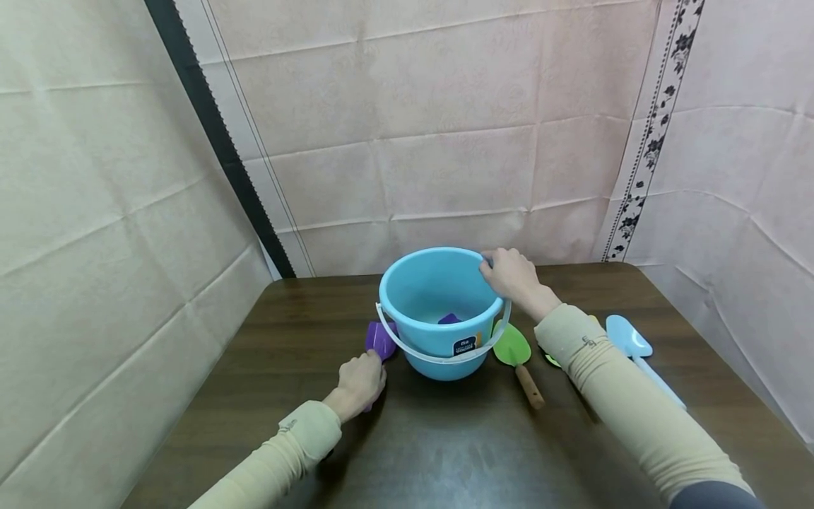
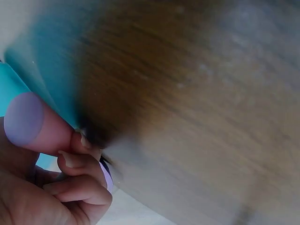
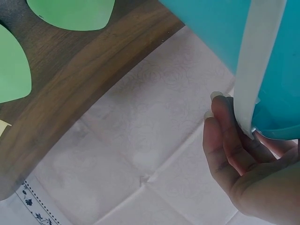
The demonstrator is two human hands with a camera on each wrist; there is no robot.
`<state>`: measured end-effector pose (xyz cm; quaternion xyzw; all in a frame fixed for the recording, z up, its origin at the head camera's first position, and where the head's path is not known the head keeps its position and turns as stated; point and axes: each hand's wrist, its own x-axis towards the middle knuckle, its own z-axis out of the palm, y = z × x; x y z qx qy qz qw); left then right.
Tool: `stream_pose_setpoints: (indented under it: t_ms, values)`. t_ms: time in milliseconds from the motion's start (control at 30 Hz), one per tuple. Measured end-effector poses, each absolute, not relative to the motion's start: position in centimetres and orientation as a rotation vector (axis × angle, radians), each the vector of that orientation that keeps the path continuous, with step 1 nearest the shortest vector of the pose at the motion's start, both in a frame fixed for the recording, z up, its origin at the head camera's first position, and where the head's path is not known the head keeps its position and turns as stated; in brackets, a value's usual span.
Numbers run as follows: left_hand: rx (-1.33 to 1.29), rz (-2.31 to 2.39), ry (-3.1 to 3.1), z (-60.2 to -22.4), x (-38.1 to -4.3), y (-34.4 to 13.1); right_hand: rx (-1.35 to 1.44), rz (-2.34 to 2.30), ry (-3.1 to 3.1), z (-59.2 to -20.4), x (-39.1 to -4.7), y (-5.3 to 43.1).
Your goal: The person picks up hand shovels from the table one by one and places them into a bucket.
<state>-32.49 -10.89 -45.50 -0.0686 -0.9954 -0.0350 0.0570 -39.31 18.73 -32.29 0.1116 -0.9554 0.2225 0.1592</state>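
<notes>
My left hand (image 1: 362, 382) grips the handle of a purple toy shovel (image 1: 380, 341), its blade beside the left side of a light blue bucket (image 1: 416, 336). In the left wrist view, the pink, lilac-tipped handle (image 2: 54, 133) sticks out of the curled fingers. The bucket stands upright, its pale bail handle (image 1: 445, 359) hanging across the front. At the bucket's right rear, my right hand (image 1: 515, 277) holds the rim, with the thumb side hidden in the right wrist view. Another purple piece (image 1: 449, 319) shows inside the bucket.
Right of the bucket lies a green trowel (image 1: 512, 345) with a wooden handle. Another green tool (image 1: 552, 360) is partly hidden under the right forearm. Farther right is a light blue shovel (image 1: 628, 336). Cloth-covered walls (image 1: 445, 170) border the dark wooden table (image 1: 299, 332).
</notes>
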Motion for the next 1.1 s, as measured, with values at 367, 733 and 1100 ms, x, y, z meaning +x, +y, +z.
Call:
stream_pose_setpoints:
  t_ms: [367, 733, 1100]
  values:
    - [-0.223, -0.135, -2.966, -44.3, -32.5, -11.4, 0.309, 0.644, -2.738, -32.3, -39.4, 18.7]
    - [-0.214, -0.187, -2.981, -42.2, -33.1, -11.8, 0.321, 0.643, -2.753, -32.0, -39.4, 18.8]
    - [-0.251, -0.221, -2.928, -40.3, -33.6, -12.4, 0.308, 0.655, -2.753, -31.9, -39.4, 18.8]
